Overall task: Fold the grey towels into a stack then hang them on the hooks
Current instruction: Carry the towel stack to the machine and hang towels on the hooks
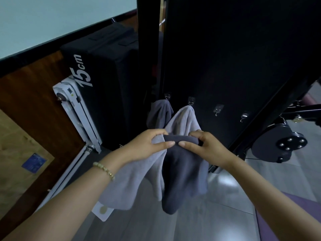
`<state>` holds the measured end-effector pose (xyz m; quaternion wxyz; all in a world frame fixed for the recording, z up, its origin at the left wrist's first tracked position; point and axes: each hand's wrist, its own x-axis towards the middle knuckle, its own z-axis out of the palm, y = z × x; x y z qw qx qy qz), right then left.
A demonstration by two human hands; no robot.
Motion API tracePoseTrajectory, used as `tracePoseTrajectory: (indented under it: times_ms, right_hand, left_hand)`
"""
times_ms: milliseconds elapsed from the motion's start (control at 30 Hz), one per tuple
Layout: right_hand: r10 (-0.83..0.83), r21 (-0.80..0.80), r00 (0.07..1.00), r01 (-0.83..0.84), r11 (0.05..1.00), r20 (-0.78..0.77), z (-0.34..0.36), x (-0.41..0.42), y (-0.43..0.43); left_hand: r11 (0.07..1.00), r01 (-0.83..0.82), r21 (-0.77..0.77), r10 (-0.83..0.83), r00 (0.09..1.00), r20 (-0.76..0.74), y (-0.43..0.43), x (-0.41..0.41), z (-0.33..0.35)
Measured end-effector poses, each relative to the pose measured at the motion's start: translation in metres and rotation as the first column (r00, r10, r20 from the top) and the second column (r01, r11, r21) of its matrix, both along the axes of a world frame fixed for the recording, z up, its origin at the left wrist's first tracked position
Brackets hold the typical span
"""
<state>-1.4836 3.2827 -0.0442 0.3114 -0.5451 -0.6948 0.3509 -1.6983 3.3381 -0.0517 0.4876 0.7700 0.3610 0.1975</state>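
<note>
Fingertips (171, 144) of left hand (144, 147) and right hand (206, 146) pinch dark towel (178, 173)'s edge; free hook (217, 111) far-right, right hand nearer.

Both arms forward, left hand (149, 145) and right hand (205, 146) side by side, each pinching the dark grey towel (180, 166)

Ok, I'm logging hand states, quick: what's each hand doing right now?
Left hand: grips the light grey towel.
Right hand: pinches the top edge of the dark grey towel.
</note>
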Motion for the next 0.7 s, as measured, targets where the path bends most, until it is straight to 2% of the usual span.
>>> tracePoseTrajectory:
  times_ms: [67, 233, 333, 433, 533, 600, 700]
  right_hand:
    - [-0.012, -0.066, 0.994, 0.005, 0.998, -0.106, 0.000, 0.009, -0.001]
    - [-0.062, -0.160, 0.965, 0.021, 0.987, -0.256, -0.004, 0.046, -0.007]
    - [-0.100, -0.191, 0.924, 0.030, 0.981, -0.368, -0.011, 0.081, -0.005]
    - [-0.137, -0.230, 0.899, 0.042, 0.972, -0.415, -0.023, 0.118, 0.011]
    - [-0.188, -0.285, 0.838, 0.041, 0.958, -0.512, -0.035, 0.159, 0.036]
    - [-0.230, -0.303, 0.811, 0.068, 0.950, -0.538, -0.043, 0.186, 0.054]
    - [-0.220, -0.272, 0.863, 0.101, 0.957, -0.455, -0.058, 0.221, 0.083]
  left_hand:
    - [1.000, 0.001, -0.010, -0.001, 1.000, 0.010, 0.005, 0.006, 0.002]
    - [0.997, 0.052, -0.050, -0.052, 0.999, 0.014, 0.020, 0.037, -0.004]
    - [0.999, 0.018, -0.035, -0.018, 1.000, 0.006, 0.037, 0.068, -0.012]
    - [1.000, -0.018, -0.023, 0.018, 1.000, 0.020, 0.059, 0.104, -0.020]
    - [0.999, -0.031, -0.014, 0.032, 0.997, 0.067, 0.081, 0.147, -0.033]
    - [0.998, -0.055, 0.027, 0.052, 0.993, 0.110, 0.100, 0.176, -0.044]
    - [0.997, -0.068, 0.047, 0.065, 0.995, 0.077, 0.131, 0.210, -0.065]
